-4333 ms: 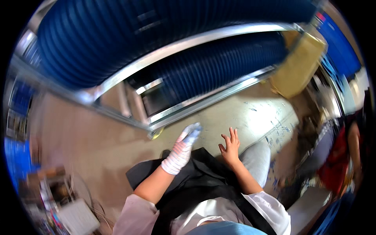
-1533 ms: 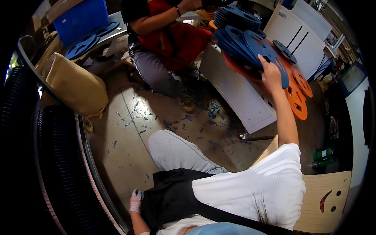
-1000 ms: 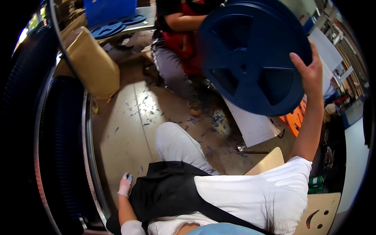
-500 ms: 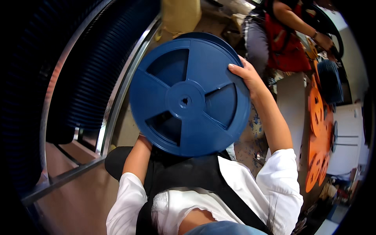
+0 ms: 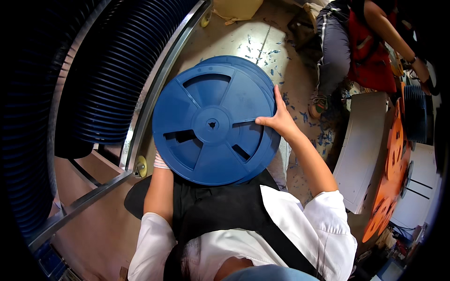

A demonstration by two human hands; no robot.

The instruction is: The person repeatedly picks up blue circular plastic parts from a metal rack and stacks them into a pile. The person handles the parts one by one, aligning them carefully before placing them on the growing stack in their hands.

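A large blue plastic reel (image 5: 213, 161) with wedge-shaped cutouts and a small keyed centre hole is held over my lap. A second blue disc (image 5: 243, 63) shows behind it, offset toward the far right; whether the two are joined I cannot tell. My right hand (image 5: 277, 118) grips the right rims, its thumb on the top face beside a cutout and its fingers along the edge. At the lower left rim, my left hand (image 5: 161, 160) supports the reel from below, its fingers hidden and a striped band at the wrist.
On the left, a metal frame rack (image 5: 152, 93) holds rows of dark blue discs (image 5: 112, 93). Blue scraps (image 5: 323, 136) litter the floor. To the right are a white panel (image 5: 358, 150), orange cut-out plates (image 5: 396, 150) and a co-worker in a red apron (image 5: 370, 56).
The reel has come slightly left, and the disc behind it shows more at the right. My right thumb sits further in on the face. My view has shifted, uncovering more floor.
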